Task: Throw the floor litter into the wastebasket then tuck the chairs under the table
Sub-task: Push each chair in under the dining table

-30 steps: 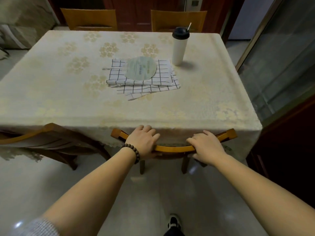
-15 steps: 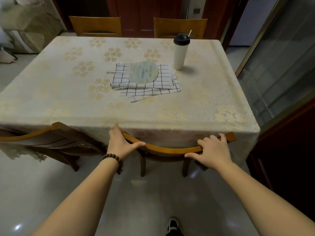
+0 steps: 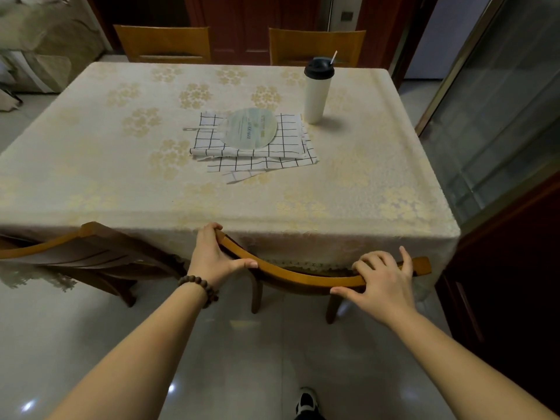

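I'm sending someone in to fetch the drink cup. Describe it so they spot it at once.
Start at the table with the cream floral cloth. On its far right part, just right of the checked cloths under the round fan, stands the cup: tall, white, with a black lid and straw, the only upright thing there.

Glossy pale tile floor [image 3: 91, 344] mirrors ceiling lights, with dark red wooden doors [image 3: 242, 22] behind.
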